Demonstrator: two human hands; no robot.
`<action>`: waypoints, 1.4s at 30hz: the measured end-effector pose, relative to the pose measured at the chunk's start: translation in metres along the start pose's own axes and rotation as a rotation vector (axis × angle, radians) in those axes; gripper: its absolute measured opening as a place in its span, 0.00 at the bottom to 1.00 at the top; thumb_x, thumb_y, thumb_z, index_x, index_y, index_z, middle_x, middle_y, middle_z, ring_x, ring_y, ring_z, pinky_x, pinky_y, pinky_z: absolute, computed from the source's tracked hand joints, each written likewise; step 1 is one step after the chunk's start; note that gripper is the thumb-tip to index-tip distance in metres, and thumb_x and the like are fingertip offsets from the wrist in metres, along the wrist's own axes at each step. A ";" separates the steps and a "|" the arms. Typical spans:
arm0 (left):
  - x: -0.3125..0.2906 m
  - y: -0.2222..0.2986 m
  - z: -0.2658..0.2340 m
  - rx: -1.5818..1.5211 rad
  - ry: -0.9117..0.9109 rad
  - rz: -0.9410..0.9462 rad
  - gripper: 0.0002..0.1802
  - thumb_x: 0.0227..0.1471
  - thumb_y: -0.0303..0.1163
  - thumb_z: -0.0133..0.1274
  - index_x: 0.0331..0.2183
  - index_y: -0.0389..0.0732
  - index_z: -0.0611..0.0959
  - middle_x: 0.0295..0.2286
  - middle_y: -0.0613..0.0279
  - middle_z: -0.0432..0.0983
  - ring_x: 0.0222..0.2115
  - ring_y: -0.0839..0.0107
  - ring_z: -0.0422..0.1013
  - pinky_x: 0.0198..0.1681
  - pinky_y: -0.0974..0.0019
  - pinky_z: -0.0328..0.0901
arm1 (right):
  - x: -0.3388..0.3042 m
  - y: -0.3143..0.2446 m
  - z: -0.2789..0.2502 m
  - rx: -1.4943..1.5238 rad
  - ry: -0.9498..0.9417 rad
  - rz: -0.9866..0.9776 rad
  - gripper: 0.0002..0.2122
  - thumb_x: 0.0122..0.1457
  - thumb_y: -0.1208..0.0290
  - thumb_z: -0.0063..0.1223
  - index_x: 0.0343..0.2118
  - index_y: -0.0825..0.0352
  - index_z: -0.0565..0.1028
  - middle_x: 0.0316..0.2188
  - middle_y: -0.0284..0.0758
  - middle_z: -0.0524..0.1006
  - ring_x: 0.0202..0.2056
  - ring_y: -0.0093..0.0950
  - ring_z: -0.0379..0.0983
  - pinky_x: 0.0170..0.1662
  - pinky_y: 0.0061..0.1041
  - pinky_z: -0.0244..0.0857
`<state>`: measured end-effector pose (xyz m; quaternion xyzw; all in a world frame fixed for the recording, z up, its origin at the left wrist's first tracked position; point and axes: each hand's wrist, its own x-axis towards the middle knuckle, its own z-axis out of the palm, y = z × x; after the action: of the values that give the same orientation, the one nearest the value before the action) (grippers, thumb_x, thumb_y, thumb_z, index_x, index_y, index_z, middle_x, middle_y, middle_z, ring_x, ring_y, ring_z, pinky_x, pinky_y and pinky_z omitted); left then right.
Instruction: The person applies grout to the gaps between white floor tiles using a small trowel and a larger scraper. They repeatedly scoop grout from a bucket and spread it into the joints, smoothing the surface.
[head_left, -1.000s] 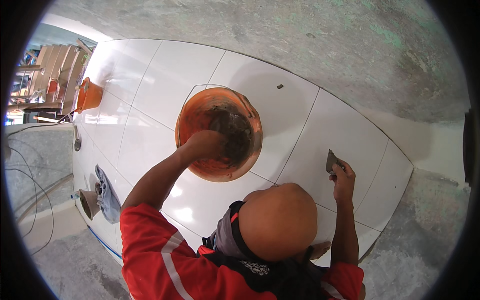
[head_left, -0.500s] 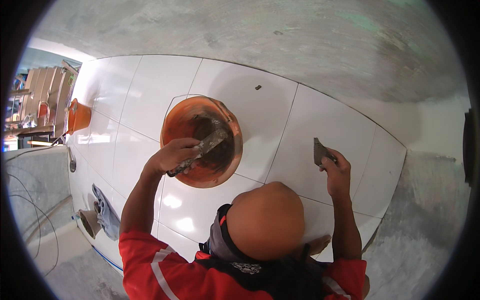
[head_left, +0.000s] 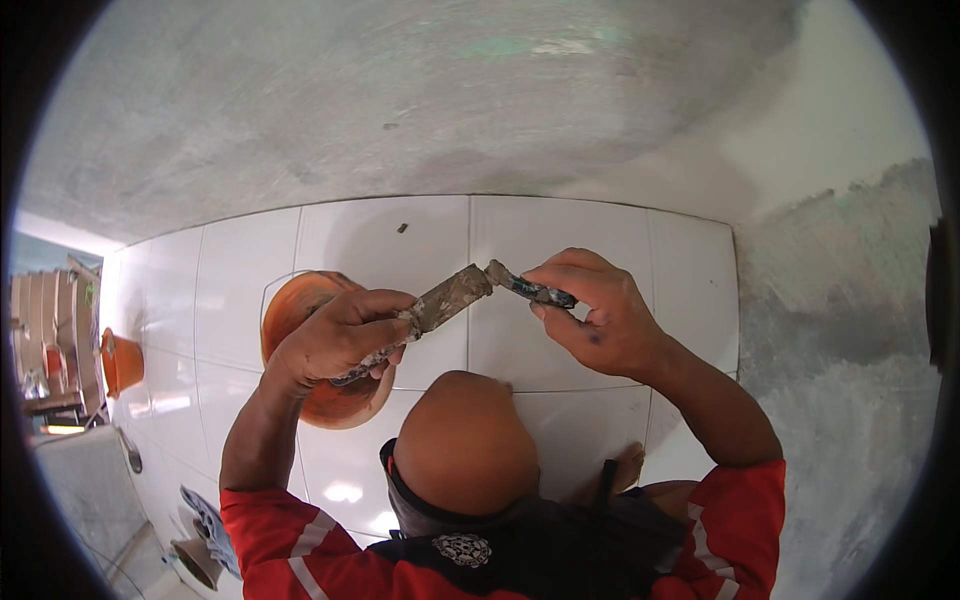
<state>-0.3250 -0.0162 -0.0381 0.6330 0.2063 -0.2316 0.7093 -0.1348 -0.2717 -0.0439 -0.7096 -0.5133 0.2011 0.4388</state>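
Note:
My left hand (head_left: 340, 342) is closed round the handle of a putty knife (head_left: 448, 302), whose flat blade is smeared with grey mortar. Between the fingers and thumb of my right hand (head_left: 610, 315) is a smaller scraper (head_left: 543, 292), dark and crusted with the same paste. The tips of the two tools meet, or nearly so, above the tiles in front of me. Below and partly behind my left hand stands an orange bucket (head_left: 345, 412) with a mortar-stained inside and a thin wire handle.
White glossy tiles (head_left: 570, 430) cover the floor up to a grey plastered wall (head_left: 330, 120). A dark crumb (head_left: 403, 228) lies near that wall. Farther left are a smaller orange bucket (head_left: 122, 362), a grey cloth (head_left: 208, 525) and a tipped container (head_left: 196, 562). My bent knee (head_left: 465, 440) is between my arms.
My left hand has lifted the putty knife away from over the bucket. The right hand has come in toward it with the scraper, bringing both tips together. The view has shifted right.

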 end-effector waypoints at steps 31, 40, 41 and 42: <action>0.336 0.260 0.268 0.647 -0.401 -0.207 0.18 0.57 0.37 0.51 0.45 0.34 0.80 0.21 0.62 0.75 0.16 0.75 0.69 0.22 0.69 0.64 | -0.254 0.067 -0.232 0.542 0.360 0.930 0.13 0.58 0.72 0.57 0.45 0.69 0.79 0.33 0.33 0.79 0.34 0.21 0.74 0.35 0.25 0.69; 0.454 0.284 0.163 0.692 -0.677 -0.267 0.18 0.57 0.36 0.50 0.44 0.34 0.79 0.22 0.62 0.76 0.18 0.76 0.71 0.23 0.70 0.66 | -0.180 0.090 -0.291 0.599 0.720 1.366 0.16 0.54 0.66 0.59 0.44 0.70 0.79 0.31 0.32 0.79 0.31 0.20 0.72 0.32 0.22 0.67; 0.456 0.268 0.164 0.621 -0.735 -0.275 0.18 0.57 0.36 0.50 0.45 0.34 0.79 0.22 0.61 0.76 0.18 0.76 0.71 0.23 0.70 0.66 | -0.187 0.085 -0.296 0.574 0.766 1.397 0.17 0.54 0.66 0.59 0.44 0.70 0.79 0.32 0.33 0.79 0.32 0.20 0.72 0.32 0.22 0.67; 0.460 0.253 0.166 0.602 -0.764 -0.301 0.18 0.58 0.35 0.50 0.45 0.34 0.78 0.22 0.61 0.76 0.18 0.76 0.71 0.24 0.70 0.67 | -0.195 0.084 -0.300 0.539 0.801 1.519 0.17 0.54 0.66 0.59 0.44 0.71 0.79 0.32 0.33 0.79 0.32 0.21 0.72 0.32 0.22 0.67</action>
<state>0.1956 -0.1886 -0.0855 0.6428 -0.0548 -0.5953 0.4790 0.0554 -0.5798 0.0146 -0.7476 0.3503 0.2883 0.4851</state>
